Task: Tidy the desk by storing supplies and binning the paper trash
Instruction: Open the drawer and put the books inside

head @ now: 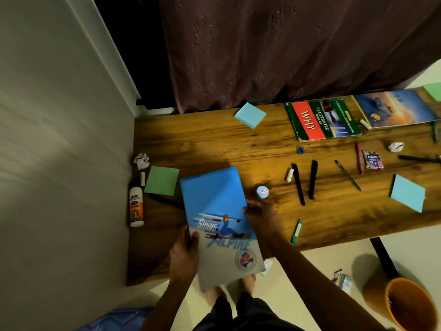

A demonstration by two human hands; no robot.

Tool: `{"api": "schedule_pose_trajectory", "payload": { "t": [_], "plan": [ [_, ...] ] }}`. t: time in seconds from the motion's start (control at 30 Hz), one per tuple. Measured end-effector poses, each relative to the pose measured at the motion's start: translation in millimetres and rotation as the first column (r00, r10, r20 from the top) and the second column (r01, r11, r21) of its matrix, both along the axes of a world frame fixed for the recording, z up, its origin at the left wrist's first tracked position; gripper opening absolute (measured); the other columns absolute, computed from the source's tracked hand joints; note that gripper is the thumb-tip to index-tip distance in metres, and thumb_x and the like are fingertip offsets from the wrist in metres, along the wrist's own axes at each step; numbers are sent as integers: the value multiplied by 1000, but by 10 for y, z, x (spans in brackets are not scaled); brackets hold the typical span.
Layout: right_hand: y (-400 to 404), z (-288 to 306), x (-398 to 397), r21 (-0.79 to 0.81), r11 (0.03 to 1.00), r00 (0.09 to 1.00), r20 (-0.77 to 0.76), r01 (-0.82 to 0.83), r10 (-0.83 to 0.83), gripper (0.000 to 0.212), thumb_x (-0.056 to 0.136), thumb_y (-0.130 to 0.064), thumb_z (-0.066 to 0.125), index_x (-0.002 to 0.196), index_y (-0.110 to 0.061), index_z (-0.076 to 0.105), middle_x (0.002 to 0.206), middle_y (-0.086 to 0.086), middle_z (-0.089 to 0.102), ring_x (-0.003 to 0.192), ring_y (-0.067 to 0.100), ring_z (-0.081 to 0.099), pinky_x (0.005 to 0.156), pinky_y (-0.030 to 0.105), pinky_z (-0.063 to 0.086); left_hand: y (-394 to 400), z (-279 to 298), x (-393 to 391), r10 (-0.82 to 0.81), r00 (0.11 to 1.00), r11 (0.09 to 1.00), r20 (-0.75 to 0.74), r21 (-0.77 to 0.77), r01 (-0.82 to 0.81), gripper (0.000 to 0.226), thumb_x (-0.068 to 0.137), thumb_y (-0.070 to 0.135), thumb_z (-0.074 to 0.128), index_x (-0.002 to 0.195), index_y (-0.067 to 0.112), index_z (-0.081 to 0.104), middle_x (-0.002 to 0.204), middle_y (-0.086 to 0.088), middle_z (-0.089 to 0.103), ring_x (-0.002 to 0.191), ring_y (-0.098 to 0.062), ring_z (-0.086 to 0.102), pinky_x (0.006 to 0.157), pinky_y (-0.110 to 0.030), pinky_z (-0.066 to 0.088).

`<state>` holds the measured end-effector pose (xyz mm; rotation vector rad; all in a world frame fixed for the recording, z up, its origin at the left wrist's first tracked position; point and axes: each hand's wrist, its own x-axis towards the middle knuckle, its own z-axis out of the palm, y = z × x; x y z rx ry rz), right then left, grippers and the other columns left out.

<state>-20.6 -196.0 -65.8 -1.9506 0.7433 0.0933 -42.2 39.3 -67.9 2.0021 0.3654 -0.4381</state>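
- Head view, lower centre: a person holds a blue-and-grey notebook (pixel 220 225) printed "Skiing Alpine" with both hands over the near edge of the wooden surface (pixel 214 144).
- The left hand (pixel 183 254) has a closed grip on the notebook's left edge, thumb on the cover; the right hand (pixel 261 217) pinches its right edge, fingers curled behind.
- Left of frame: a crumpled paper ball (pixel 141 160) lies by the wall, with a green sticky pad (pixel 162 180) just beside the notebook and a white glue bottle (pixel 136 206) lying at the surface's left edge.
- Centre: a small round blue cap (pixel 262 192) sits just above the right hand; two black pens (pixel 305 181) lie side by side to its right.
- Upper centre: a blue sticky pad (pixel 250 115) sits near the curtain (pixel 274 48); a green "WHY" book (pixel 322 120) lies to its right.
- Right: a second paper ball (pixel 395 146) and another blue pad (pixel 408 193) lie well apart.
- Lower right corner: an orange bin (pixel 410 304) stands on the floor.
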Motion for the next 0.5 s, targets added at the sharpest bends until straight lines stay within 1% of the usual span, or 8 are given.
{"api": "schedule_pose_trajectory", "payload": {
  "t": [0.03, 0.1, 0.17, 0.23, 0.27, 0.33, 0.43, 0.5],
  "plan": [
    [-47, 26, 44, 8, 1000, 1000, 9, 25, -26, 28, 82, -31, 71, 110, -28, 76, 101, 0, 78, 92, 21, 74, 80, 42, 62, -59, 5, 93, -41, 999, 998, 9, 54, 40, 26, 104, 40, 54, 127, 31, 58, 113, -5, 75, 96, -28, 75, 84, -52, 61],
    [-148, 87, 126, 52, 992, 993, 13, 114, -115, 24, 87, -19, 75, 110, -21, 77, 100, 5, 77, 90, 22, 74, 71, 33, 60, -154, -24, 258, -70, 998, 993, 10, 97, 68, 34, 105, 41, 52, 136, 28, 56, 120, -7, 72, 106, -34, 71, 91, -47, 57],
    [-226, 88, 197, 64, 985, 986, 39, 157, -160, 22, 86, -21, 77, 108, -20, 77, 101, 3, 77, 90, 19, 74, 71, 32, 62, -231, 4, 398, -59, 998, 998, 4, 0, 59, 30, 105, 39, 54, 131, 26, 58, 121, -5, 71, 108, -29, 68, 94, -44, 54],
    [-268, 92, 266, 56, 984, 984, 46, 170, -172, 22, 85, -27, 79, 107, -24, 77, 103, 1, 77, 90, 16, 74, 77, 39, 64, -284, 43, 535, -23, 1000, 989, -3, -146, 22, 14, 105, 27, 58, 119, 24, 60, 114, -4, 72, 99, -21, 69, 91, -43, 55],
    [-274, 107, 301, 55, 982, 982, 38, 183, -185, 23, 85, -28, 79, 107, -25, 76, 105, 1, 77, 91, 15, 74, 79, 40, 64, -309, 61, 612, -4, 1000, 985, 5, -172, 5, 10, 104, 22, 60, 114, 23, 60, 111, -5, 72, 95, -20, 69, 87, -41, 56],
    [-280, 105, 368, 61, 978, 979, 37, 199, -201, 24, 86, -29, 79, 109, -25, 76, 108, 0, 76, 94, 15, 73, 81, 40, 64, -344, 61, 745, 20, 999, 991, 40, -134, -14, 9, 102, 18, 62, 112, 19, 63, 106, -8, 72, 94, -26, 70, 84, -40, 57],
    [-265, 113, 401, 22, 982, 981, 45, 186, -187, 25, 88, -30, 77, 112, -25, 75, 110, 0, 74, 96, 15, 71, 83, 36, 63, -345, 21, 827, 0, 998, 997, 66, -71, 5, 12, 101, 19, 65, 112, 15, 68, 98, -6, 72, 95, -30, 71, 87, -46, 59],
    [-246, 121, 340, -26, 989, 988, 45, 148, -147, 27, 89, -29, 75, 116, -24, 73, 107, -2, 72, 90, 12, 70, 72, 26, 62, -311, -2, 825, -32, 995, 999, 91, -6, 32, 14, 98, 23, 69, 112, 20, 71, 94, 0, 72, 94, -26, 72, 88, -46, 60]
  ]
}}
